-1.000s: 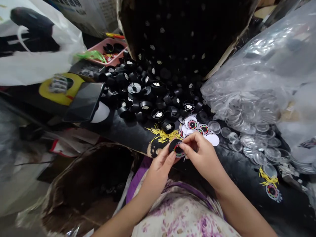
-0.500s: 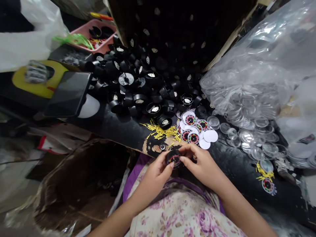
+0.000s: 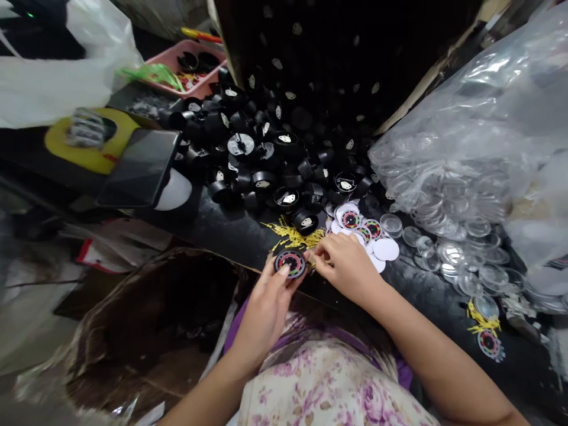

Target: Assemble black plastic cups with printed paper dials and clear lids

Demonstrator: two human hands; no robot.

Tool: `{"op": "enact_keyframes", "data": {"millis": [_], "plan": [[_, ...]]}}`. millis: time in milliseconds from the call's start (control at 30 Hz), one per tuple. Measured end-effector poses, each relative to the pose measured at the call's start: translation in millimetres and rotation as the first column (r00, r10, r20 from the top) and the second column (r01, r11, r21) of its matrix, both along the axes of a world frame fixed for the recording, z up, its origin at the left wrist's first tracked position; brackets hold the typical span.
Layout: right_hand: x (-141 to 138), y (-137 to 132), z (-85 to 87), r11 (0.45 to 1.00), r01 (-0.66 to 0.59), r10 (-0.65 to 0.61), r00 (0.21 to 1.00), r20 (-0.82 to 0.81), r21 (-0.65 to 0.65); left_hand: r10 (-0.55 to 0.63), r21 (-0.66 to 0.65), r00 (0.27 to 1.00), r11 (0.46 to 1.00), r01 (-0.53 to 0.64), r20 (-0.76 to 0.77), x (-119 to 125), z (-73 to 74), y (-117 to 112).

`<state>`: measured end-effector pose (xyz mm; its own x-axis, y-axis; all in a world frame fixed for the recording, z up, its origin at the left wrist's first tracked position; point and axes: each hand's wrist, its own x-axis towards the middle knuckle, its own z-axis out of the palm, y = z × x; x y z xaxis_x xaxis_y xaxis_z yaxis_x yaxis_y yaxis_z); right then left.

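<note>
My left hand (image 3: 266, 302) is closed round a round black gauge case (image 3: 302, 264), thumb on its front. Inside the case lies a printed dial with coloured rings, facing up. Just to the right, my right hand (image 3: 352, 269) has its fingers curled together close to the case and the loose yellow pointers (image 3: 290, 232). Whatever its fingertips pinch, if anything, is too small to make out. Beyond that hand lies a heap of printed dial discs (image 3: 350, 220), some showing plain white backs. Part of this heap is hidden behind the right hand.
Black gauge cases (image 3: 261, 179) are piled at the back. Clear round covers (image 3: 461, 254) spill from a plastic bag (image 3: 470, 124) on the right. A phone (image 3: 139, 168), a tape roll (image 3: 57, 139) and a pink basket (image 3: 204, 89) stand left. Below is a brown sack (image 3: 89, 349).
My left hand has moved left and slightly up with the gauge case. My right hand has come off the case and reached up towards the yellow pointers. The view has shifted slightly.
</note>
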<state>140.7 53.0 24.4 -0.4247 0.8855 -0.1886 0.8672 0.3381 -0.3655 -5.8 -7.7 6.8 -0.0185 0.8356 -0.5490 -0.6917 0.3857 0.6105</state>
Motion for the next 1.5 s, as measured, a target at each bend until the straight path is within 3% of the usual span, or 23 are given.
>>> {"op": "enact_keyframes", "data": {"millis": [100,267,433,700,933,1167,1267,1333,1433,1500], "plan": [[5,-8,6.0,0.998,0.05,-0.045,0.99,-0.131,0.034,0.002,0.036,1.0,0.999,-0.003,0.01,8,2.0,6],[16,-20,14.4,0.99,0.069,-0.044,0.98,-0.195,0.124,-0.048,0.029,0.998,0.998,0.047,0.038,9,7.9,8],[18,-24,26.0,0.992,0.12,-0.124,0.883,-0.453,-0.038,-0.052,0.022,0.995,0.998,0.054,-0.085,16,5.7,13],[19,-27,33.2,0.981,0.178,-0.193,0.9,-0.39,-0.074,-0.239,0.107,0.921,0.953,0.283,-0.309,27,-4.3,5],[19,-32,35.9,0.969,0.215,-0.248,0.849,-0.467,-0.124,-0.171,0.182,0.861,0.94,0.288,-0.48,24,8.1,4],[13,-40,33.3,0.961,0.243,-0.278,0.819,-0.503,-0.136,-0.141,0.202,0.765,0.92,0.336,-0.629,21,11.4,3],[15,-37,33.8,0.954,0.253,-0.3,0.823,-0.482,-0.162,-0.23,0.117,0.79,0.927,0.355,-0.569,20,14.1,7],[18,-34,34.9,0.962,0.237,-0.272,0.839,-0.471,-0.134,-0.307,0.055,0.851,0.93,0.363,-0.427,19,14.6,12],[21,-29,35.7,0.985,0.171,-0.15,0.885,-0.441,0.008,-0.354,0.04,0.909,0.928,0.371,-0.219,17,10.0,15],[22,-26,34.7,0.988,0.111,-0.067,0.932,-0.356,0.105,-0.36,0.047,0.914,0.926,0.374,-0.184,16,4.4,14]]}}
